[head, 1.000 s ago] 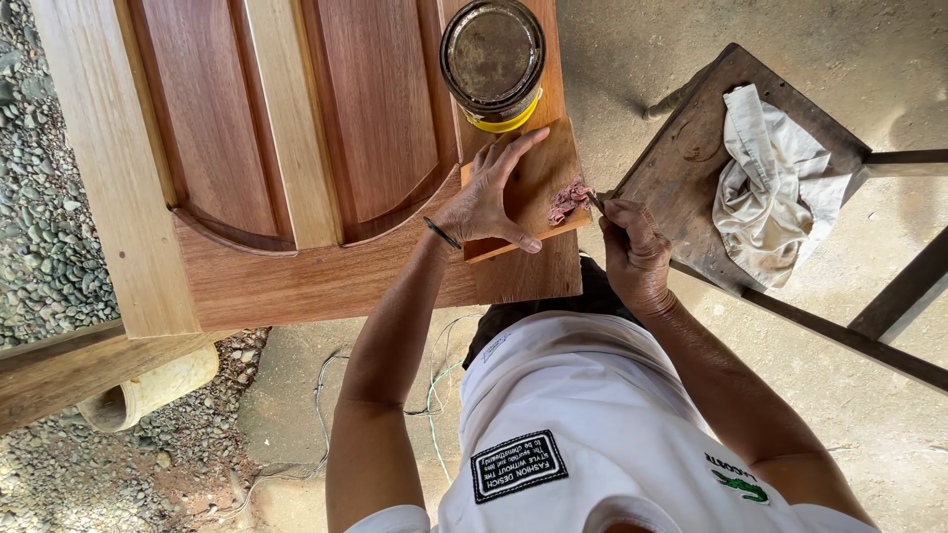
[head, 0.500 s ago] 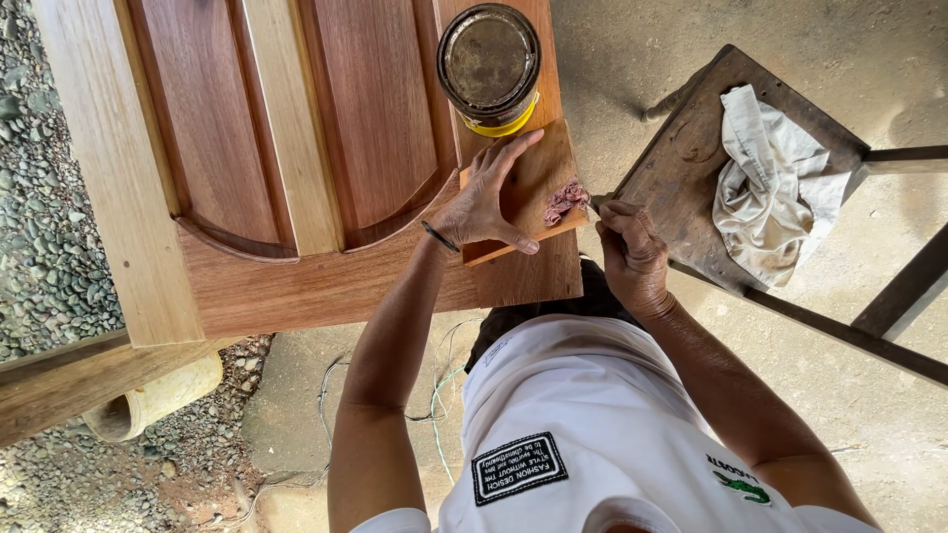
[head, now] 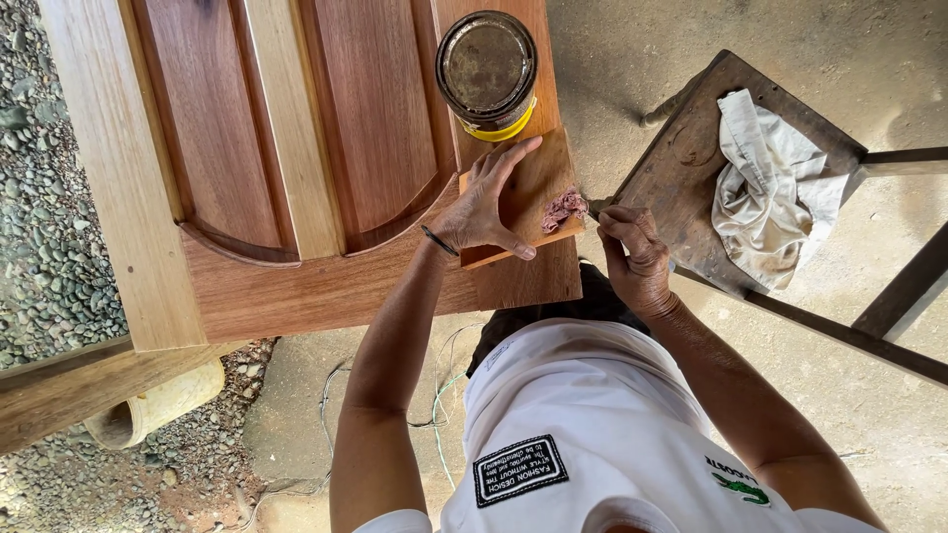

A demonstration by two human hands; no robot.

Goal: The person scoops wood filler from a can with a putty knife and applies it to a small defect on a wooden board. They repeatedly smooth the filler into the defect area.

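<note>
On the lower right corner of a reddish wooden door (head: 326,286) that lies flat, a small wooden board (head: 533,192) rests at a slight tilt, its lower edge jutting a little past the door's side. The left hand (head: 484,202) lies on this board with its fingers spread and flat, palm down, the thumb hooked over the board's near edge; a dark band circles the wrist. Near the board's right end sits a small lump of reddish-brown putty (head: 564,208), just beside the left fingertips but not touching them.

The right hand (head: 632,252) hovers just off the door's edge, to the right of the board. Its fingers are curled in and pressed together as if pinching something thin; what it holds is mostly hidden by the fingers, so I cannot tell what it is. The fingertips point toward the putty and stop close to it.

Just above the board, standing on the door, is a round tin (head: 489,71) with a dull, stained lid and a yellow rim; it touches or nearly touches the board's far edge. The door has raised panels with curved lower corners and a pale outer frame. To the right, apart from the door, a dark wooden stool (head: 691,168) carries a crumpled, stained white rag (head: 765,188). Below, the person's white shirt fills the foreground over a concrete floor (head: 790,39), with gravel on the left.
</note>
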